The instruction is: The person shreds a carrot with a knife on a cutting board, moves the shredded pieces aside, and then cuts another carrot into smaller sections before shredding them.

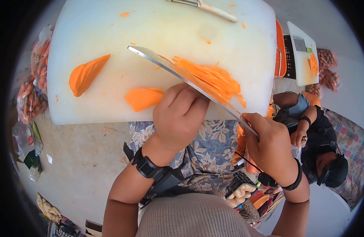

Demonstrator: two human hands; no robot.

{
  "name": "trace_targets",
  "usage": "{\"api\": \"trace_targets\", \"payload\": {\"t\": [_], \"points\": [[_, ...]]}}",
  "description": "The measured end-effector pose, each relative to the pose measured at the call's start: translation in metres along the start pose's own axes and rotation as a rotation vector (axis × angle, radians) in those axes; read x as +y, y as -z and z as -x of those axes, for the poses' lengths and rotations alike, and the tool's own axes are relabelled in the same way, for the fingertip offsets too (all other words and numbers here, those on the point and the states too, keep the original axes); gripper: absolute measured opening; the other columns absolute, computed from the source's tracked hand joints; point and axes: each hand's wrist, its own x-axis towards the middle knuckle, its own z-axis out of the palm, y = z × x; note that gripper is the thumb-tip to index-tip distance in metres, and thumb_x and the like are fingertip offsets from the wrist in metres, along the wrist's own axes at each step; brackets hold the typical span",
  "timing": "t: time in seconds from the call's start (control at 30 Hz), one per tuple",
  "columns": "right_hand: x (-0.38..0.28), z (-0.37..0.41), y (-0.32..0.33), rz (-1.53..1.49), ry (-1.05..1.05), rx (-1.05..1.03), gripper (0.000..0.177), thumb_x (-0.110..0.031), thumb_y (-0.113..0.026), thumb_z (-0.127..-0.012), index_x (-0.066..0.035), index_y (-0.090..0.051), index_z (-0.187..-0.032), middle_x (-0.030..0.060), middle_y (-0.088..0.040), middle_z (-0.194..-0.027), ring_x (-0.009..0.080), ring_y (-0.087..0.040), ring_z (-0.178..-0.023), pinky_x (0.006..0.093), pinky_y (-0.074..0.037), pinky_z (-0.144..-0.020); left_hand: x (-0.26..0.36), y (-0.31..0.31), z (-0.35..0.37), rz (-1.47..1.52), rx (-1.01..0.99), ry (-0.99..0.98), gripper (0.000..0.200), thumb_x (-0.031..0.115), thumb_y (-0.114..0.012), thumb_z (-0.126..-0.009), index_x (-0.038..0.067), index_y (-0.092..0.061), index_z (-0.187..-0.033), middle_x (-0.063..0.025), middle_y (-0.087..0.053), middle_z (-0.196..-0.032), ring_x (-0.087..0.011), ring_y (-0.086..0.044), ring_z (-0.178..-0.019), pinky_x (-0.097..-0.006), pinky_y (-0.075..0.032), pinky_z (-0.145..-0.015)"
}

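Observation:
My right hand [268, 146] is closed around the handle end of a broad-bladed kitchen knife [166, 65], whose blade slants up and left across the white cutting board [150, 35]. Against the near side of the blade rests my left hand [180, 114], its fingers curled and pressed down; whatever lies under them is hidden. Thin carrot shreds [215, 77] are heaped along the blade's far side. A carrot chunk [142, 98] sits just left of my left hand. Further left, a fan of carrot slices [87, 75] leans together on the board.
A peeler [213, 10] lies at the board's far edge. Bags of carrots [32, 98] stand on the floor at left. To the right are an orange crate [281, 51], a second cutting board [302, 55] and a seated person [320, 138] in dark clothes.

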Motion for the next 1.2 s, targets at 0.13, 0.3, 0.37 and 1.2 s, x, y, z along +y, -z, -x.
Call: {"api": "trace_targets", "payload": {"t": [0.13, 0.3, 0.37, 1.2], "points": [[0.002, 0.002, 0.000, 0.051, 0.006, -0.007, 0.020, -0.002, -0.065, -0.070, -0.006, -0.056, -0.088, 0.0120, -0.059, -0.068, 0.0307, -0.062, -0.062, 0.0405, -0.049, -0.053, 0.000, 0.001, 0.001, -0.011, -0.021, 0.003, 0.023, 0.006, -0.063, -0.060, 0.005, -0.068, -0.082, -0.0047, -0.062, -0.086, -0.0244, -0.061, -0.084, -0.0308, -0.053, -0.069], [0.000, -0.012, 0.005, 0.047, -0.060, -0.132, 0.013, 0.000, -0.062, -0.079, -0.002, -0.059, -0.091, 0.0186, -0.059, -0.067, 0.0380, -0.061, -0.061, 0.0424, -0.048, -0.055, 0.002, 0.003, -0.002, -0.015, -0.044, 0.023, 0.023, 0.007, -0.063, -0.060, 0.006, -0.068, -0.082, -0.0045, -0.061, -0.085, -0.0243, -0.060, -0.084, -0.0305, -0.052, -0.068], [0.004, -0.026, -0.012, 0.038, -0.051, -0.110, 0.012, -0.001, -0.063, -0.080, -0.002, -0.059, -0.091, 0.0189, -0.059, -0.067, 0.0385, -0.061, -0.061, 0.0428, -0.048, -0.055, 0.003, 0.003, -0.002, -0.010, -0.049, 0.028, 0.023, 0.007, -0.063, -0.061, 0.006, -0.068, -0.083, -0.0043, -0.062, -0.085, -0.0241, -0.061, -0.084, -0.0305, -0.052, -0.069], [-0.009, -0.008, -0.005, 0.018, -0.037, 0.001, 0.012, -0.008, -0.066, -0.083, -0.001, -0.063, -0.092, 0.0185, -0.061, -0.067, 0.0363, -0.063, -0.062, 0.0417, -0.048, -0.055, -0.006, 0.015, 0.002, -0.011, -0.072, -0.009, 0.022, 0.005, -0.066, -0.064, 0.004, -0.068, -0.086, -0.0059, -0.063, -0.093, -0.0259, -0.061, -0.092, -0.0342, -0.053, -0.072]]}}
